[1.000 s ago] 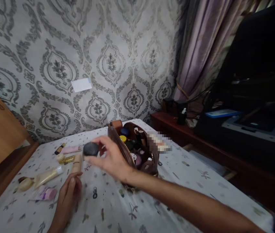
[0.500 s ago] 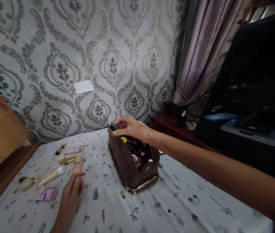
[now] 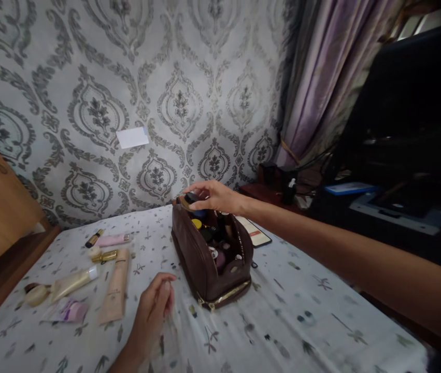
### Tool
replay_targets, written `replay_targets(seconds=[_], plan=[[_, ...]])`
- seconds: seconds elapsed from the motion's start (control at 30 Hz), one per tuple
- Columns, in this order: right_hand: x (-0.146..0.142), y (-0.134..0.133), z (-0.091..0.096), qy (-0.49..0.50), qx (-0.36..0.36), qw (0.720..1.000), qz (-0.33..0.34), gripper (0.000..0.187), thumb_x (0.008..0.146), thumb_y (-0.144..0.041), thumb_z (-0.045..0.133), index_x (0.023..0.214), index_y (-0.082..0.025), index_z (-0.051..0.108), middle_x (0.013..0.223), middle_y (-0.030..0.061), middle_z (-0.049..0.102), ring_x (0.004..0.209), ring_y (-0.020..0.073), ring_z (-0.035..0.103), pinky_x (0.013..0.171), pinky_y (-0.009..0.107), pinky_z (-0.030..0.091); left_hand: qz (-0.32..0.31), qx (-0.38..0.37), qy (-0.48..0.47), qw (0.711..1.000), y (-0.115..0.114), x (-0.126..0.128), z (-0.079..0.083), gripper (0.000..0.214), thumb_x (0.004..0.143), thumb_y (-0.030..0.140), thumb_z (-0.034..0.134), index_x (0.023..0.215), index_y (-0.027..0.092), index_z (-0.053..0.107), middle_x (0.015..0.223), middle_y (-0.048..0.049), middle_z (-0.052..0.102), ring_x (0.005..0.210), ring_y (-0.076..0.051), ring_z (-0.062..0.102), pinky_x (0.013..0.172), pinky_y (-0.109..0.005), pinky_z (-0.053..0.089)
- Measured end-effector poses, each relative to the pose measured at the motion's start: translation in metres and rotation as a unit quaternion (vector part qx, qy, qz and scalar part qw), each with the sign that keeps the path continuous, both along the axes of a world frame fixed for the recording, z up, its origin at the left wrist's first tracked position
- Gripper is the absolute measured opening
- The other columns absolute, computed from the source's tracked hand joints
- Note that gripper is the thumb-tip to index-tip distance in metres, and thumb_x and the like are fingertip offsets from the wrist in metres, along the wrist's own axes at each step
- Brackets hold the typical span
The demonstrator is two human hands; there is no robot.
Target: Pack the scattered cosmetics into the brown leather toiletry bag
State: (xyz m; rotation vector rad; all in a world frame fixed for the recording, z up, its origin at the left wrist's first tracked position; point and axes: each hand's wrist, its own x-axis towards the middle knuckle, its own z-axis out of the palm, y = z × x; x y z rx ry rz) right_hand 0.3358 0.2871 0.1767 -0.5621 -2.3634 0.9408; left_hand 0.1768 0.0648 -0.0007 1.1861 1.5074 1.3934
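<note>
A brown leather cosmetics bag [image 3: 204, 264] stands unzipped in the middle of the bed, packed with several small bottles and jars. My right hand [image 3: 216, 197] reaches over the bag's far end with its fingers closed on a small round black compact [image 3: 191, 198], held just above the opening. My left hand [image 3: 155, 303] hovers low over the sheet to the left of the bag, fingers loosely curled and holding nothing.
Loose cosmetics lie at the left: a beige tube [image 3: 114, 287], a cream tube [image 3: 70, 282], a pink packet [image 3: 70, 311], a gold bottle [image 3: 105, 255], a pink tube [image 3: 111, 239]. A phone [image 3: 257, 234] lies behind the bag. A dark cabinet stands right.
My right hand carried the black compact from left of the bag to over its far end. My left hand slid right, away from the beige tube.
</note>
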Motion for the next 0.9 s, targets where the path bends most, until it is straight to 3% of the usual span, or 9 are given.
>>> replay_targets(seconds=[0.1, 0.17, 0.3, 0.4, 0.5, 0.7, 0.9], plan=[[0.000, 0.012, 0.007, -0.092, 0.119, 0.987, -0.058, 0.039, 0.074, -0.020, 0.076, 0.112, -0.017, 0.068, 0.091, 0.0010, 0.066, 0.077, 0.0148, 0.060, 0.071, 0.025, 0.045, -0.016, -0.031, -0.007, 0.999, -0.004, 0.001, -0.018, 0.058, 0.088, 0.070, 0.050, 0.110, 0.017, 0.060, 0.064, 0.0025, 0.051, 0.054, -0.011, 0.042, 0.049, -0.022, 0.031], [-0.003, 0.017, 0.010, -0.163, 0.205, 0.962, -0.077, 0.038, 0.073, -0.018, 0.077, 0.109, -0.018, 0.069, 0.097, 0.0032, 0.067, 0.083, 0.0171, 0.061, 0.075, 0.025, 0.044, -0.012, -0.043, -0.024, 0.999, -0.005, 0.000, -0.023, 0.060, 0.086, 0.072, 0.051, 0.109, 0.018, 0.060, 0.064, 0.0029, 0.051, 0.055, -0.011, 0.042, 0.050, -0.021, 0.030], [-0.013, 0.024, 0.010, -0.285, 0.318, 0.903, -0.045, 0.037, 0.072, -0.018, 0.078, 0.108, -0.016, 0.070, 0.105, 0.0091, 0.069, 0.096, 0.0229, 0.062, 0.078, 0.027, 0.042, -0.002, -0.046, -0.041, 0.998, -0.003, -0.002, -0.024, 0.060, 0.083, 0.074, 0.052, 0.106, 0.018, 0.060, 0.062, 0.0037, 0.049, 0.054, -0.011, 0.041, 0.050, -0.021, 0.029], [-0.022, 0.029, 0.003, -0.346, 0.342, 0.874, 0.013, 0.034, 0.073, -0.018, 0.077, 0.107, -0.016, 0.071, 0.102, 0.0089, 0.071, 0.094, 0.0232, 0.064, 0.074, 0.027, 0.042, -0.001, -0.046, -0.037, 0.998, -0.003, -0.002, -0.022, 0.060, 0.083, 0.074, 0.053, 0.106, 0.019, 0.060, 0.063, 0.0029, 0.051, 0.054, -0.012, 0.042, 0.050, -0.021, 0.031], [-0.030, 0.035, -0.005, -0.384, 0.347, 0.856, 0.026, 0.040, 0.069, -0.014, 0.080, 0.108, -0.019, 0.071, 0.100, 0.0058, 0.073, 0.093, 0.0228, 0.066, 0.072, 0.026, 0.042, -0.009, -0.055, -0.026, 0.998, -0.005, -0.002, -0.022, 0.062, 0.083, 0.075, 0.052, 0.106, 0.019, 0.061, 0.063, 0.0024, 0.052, 0.054, -0.012, 0.042, 0.050, -0.022, 0.031], [-0.042, 0.045, -0.021, -0.405, 0.316, 0.858, 0.006, 0.035, 0.056, -0.004, 0.081, 0.086, -0.018, 0.072, 0.081, 0.0017, 0.073, 0.086, 0.0208, 0.067, 0.073, 0.025, 0.044, -0.036, -0.040, 0.021, 0.998, -0.007, -0.002, -0.026, 0.059, 0.087, 0.071, 0.047, 0.104, 0.017, 0.063, 0.063, 0.0001, 0.054, 0.057, -0.014, 0.046, 0.052, -0.024, 0.034], [-0.050, 0.055, -0.028, -0.407, 0.299, 0.863, -0.004, 0.026, 0.055, -0.001, 0.078, 0.074, -0.017, 0.069, 0.072, 0.0003, 0.071, 0.083, 0.0199, 0.067, 0.074, 0.027, 0.045, -0.004, -0.031, 0.035, 0.999, -0.008, 0.007, -0.018, 0.055, 0.088, 0.069, 0.048, 0.101, 0.018, 0.064, 0.062, 0.0008, 0.053, 0.057, -0.015, 0.047, 0.053, -0.024, 0.034]])
